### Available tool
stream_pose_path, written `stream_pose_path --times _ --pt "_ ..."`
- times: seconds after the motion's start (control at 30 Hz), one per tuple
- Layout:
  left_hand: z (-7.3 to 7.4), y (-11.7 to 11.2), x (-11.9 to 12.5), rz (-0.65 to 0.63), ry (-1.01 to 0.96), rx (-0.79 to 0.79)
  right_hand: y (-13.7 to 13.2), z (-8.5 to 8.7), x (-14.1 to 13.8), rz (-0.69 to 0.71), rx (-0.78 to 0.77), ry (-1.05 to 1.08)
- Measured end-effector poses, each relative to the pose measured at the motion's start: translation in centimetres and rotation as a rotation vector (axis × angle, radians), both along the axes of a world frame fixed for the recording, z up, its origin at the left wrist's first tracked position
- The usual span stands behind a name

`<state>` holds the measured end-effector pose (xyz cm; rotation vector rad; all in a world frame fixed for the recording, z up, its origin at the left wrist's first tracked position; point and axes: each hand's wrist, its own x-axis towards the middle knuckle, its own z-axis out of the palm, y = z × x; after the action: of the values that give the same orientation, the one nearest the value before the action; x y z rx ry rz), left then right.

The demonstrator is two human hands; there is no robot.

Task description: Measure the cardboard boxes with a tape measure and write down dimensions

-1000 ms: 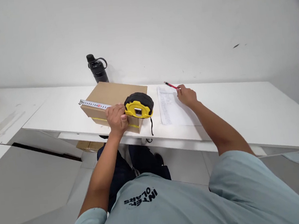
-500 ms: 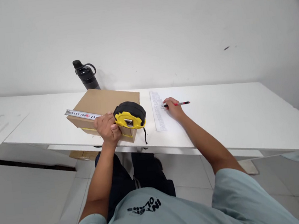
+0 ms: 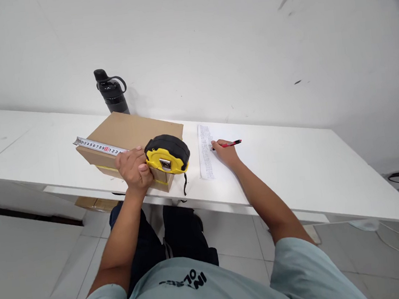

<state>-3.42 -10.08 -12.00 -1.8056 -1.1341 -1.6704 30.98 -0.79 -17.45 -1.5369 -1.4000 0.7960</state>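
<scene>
My left hand (image 3: 133, 169) is closed on the extended blade of a yellow and black tape measure (image 3: 168, 155), pressing it along the front top edge of a cardboard box (image 3: 136, 126). The blade's metal end hook sits at the box's left corner, and the tape case rests by its right end. In my right hand (image 3: 225, 152) is a red and black pen (image 3: 232, 143), its tip over a sheet of paper (image 3: 207, 165) covered with small handwriting. The sheet lies flat to the right of the box.
Behind the box stands a dark bottle (image 3: 113, 94) with a loop handle, close to the wall. A long white table (image 3: 294, 168) carries everything. Under it, on the floor, is another cardboard box (image 3: 96, 204). A black cable (image 3: 396, 175) shows at the far right.
The view has shifted and tilted slightly. My right hand has turned the pen a little over the paper. My left hand keeps its hold on the tape measure.
</scene>
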Motion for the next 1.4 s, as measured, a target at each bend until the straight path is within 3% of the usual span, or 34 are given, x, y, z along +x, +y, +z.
stream_pose_path --times 0.37,0.9,1.4 --pt "-0.05 -0.49 -0.05 0.026 -0.019 -0.102 -0.03 -0.13 0.12 0.001 0.010 0.018" --pt "0.32 -0.25 0.14 0.010 0.030 0.038 -0.46 -0.05 -0.38 -0.033 0.044 0.010" --pt "0.05 -0.14 0.14 0.049 -0.018 -0.077 -0.34 -0.11 -0.30 -0.055 0.050 0.020"
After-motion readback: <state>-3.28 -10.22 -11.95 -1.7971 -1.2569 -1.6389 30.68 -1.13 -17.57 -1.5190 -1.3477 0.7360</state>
